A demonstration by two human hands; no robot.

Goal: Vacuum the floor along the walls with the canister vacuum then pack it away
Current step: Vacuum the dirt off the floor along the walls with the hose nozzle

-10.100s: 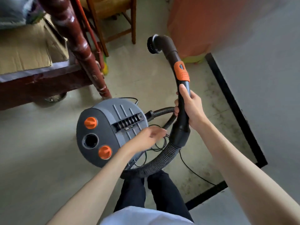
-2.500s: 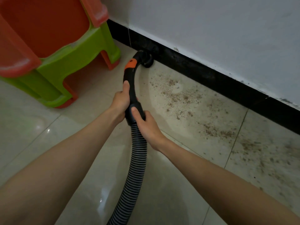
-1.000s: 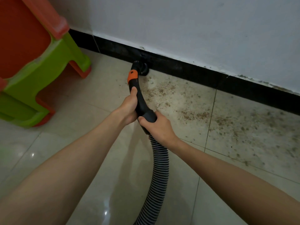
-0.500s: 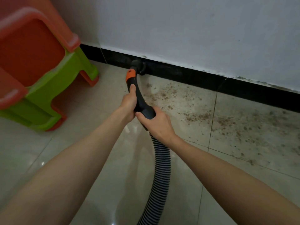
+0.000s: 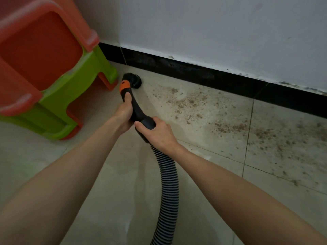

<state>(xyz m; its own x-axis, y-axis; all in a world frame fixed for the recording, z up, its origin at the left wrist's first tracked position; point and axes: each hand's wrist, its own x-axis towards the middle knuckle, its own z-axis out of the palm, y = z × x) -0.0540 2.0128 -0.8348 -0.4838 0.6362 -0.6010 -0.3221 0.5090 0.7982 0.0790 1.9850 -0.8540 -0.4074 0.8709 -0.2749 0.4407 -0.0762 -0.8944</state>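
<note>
Since pulling off the baseboard [image 5: 194, 71], nozzle [image 5: 134, 81] nears stool [image 5: 85, 71].

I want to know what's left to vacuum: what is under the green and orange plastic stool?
Under the stool, between its legs, bare tile floor shows with no visible debris. The floor further beneath is hidden by the seat and legs.

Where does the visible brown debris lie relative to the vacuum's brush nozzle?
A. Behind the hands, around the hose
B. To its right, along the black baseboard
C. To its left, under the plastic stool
B: the brown debris spreads over the tiles right of the brush nozzle, along the black baseboard.
</note>
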